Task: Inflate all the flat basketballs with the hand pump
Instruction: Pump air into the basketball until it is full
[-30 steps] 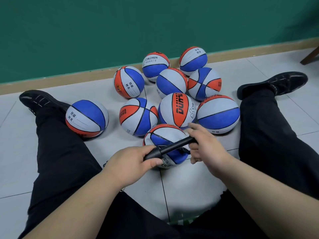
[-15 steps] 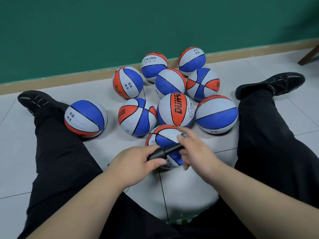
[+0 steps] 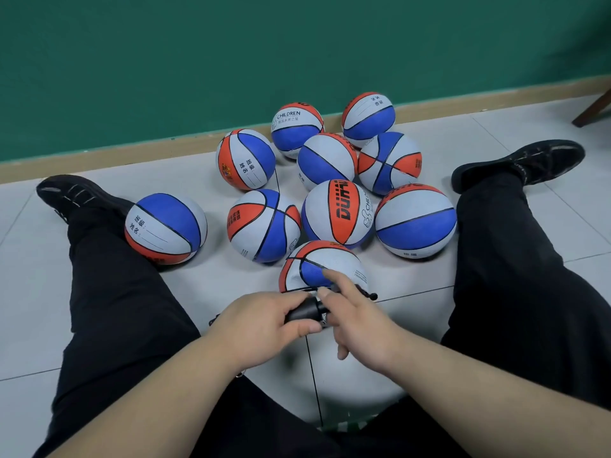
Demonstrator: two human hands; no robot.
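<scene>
At lower centre, the left grip [image 3: 264, 322] clenches the black hand pump [image 3: 302, 312] just before a red, white and blue basketball [image 3: 325, 269] on the tiled floor [image 3: 29, 292]. The right grip [image 3: 360, 322] lies loose-fingered over the pump's handle. Behind, one ball [image 3: 296, 127] reads "CHILDREN" (a ball at left [image 3: 165, 229] carries 班级 and 姓名).

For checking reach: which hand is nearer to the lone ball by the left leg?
Left. The left hand is down-right of the ball; the right hand is farther right, beyond it.
</scene>
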